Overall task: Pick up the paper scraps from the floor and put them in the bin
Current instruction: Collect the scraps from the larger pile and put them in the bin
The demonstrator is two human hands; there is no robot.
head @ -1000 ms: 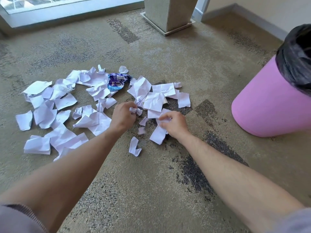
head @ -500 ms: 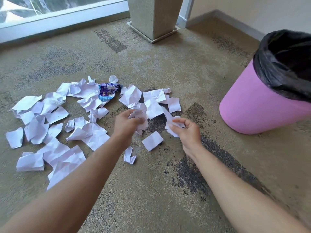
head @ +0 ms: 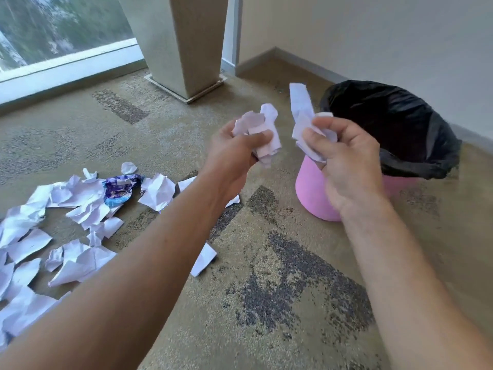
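My left hand (head: 232, 153) is raised above the carpet and shut on a crumpled bunch of white paper scraps (head: 262, 129). Just right of it, my right hand (head: 344, 158) grips more white scraps (head: 301, 108), held in front of the pink bin (head: 309, 190) with its black liner (head: 394, 124). Both hands sit left of the bin's mouth, not over it. Many white scraps (head: 77, 209) still lie spread on the floor at the left, partly hidden under my left forearm. One loose scrap (head: 204, 260) lies nearer the middle.
A blue and purple crumpled wrapper (head: 120, 188) lies among the scraps. A stone planter base (head: 186, 49) stands at the back by a window (head: 61, 30). A wall with a skirting board (head: 306, 64) runs behind the bin.
Both hands have lifted off the floor with paper in them and swung right toward the bin. The view has tilted up and the bin now shows whole.
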